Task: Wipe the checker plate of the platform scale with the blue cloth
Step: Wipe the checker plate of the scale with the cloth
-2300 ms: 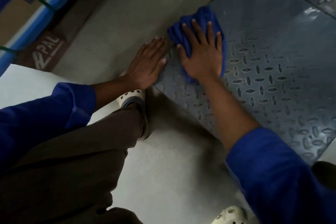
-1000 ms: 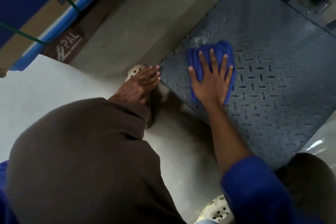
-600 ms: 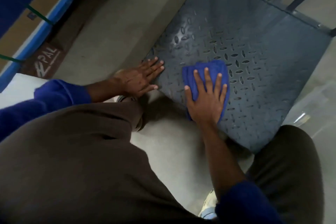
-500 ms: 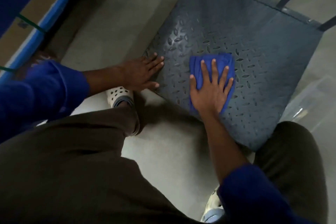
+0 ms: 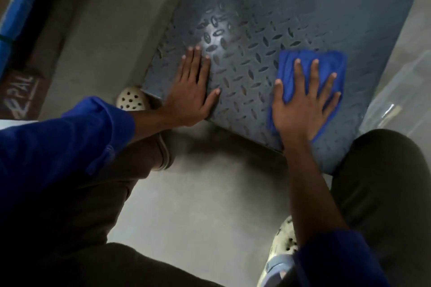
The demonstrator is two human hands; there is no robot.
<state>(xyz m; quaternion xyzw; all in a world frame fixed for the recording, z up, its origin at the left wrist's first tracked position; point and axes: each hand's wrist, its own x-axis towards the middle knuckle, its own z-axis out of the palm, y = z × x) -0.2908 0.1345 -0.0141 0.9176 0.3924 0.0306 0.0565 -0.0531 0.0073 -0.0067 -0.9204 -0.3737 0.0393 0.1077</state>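
Note:
The grey checker plate (image 5: 268,11) of the platform scale lies on the floor ahead of me. The folded blue cloth (image 5: 326,63) rests on its near right part. My right hand (image 5: 303,105) presses flat on the cloth with fingers spread. My left hand (image 5: 191,91) lies flat and bare on the plate's near left corner, fingers apart, holding nothing.
I crouch on a grey concrete floor (image 5: 198,205), knees in dark trousers either side, white perforated clogs (image 5: 133,100) at the plate's near edge. A clear plastic container (image 5: 401,91) stands right of the scale. A blue-edged stack on a pallet (image 5: 21,7) sits at far left.
My right hand has slid the cloth to the right across the plate. My left hand has moved from the plate's left edge further onto its near corner.

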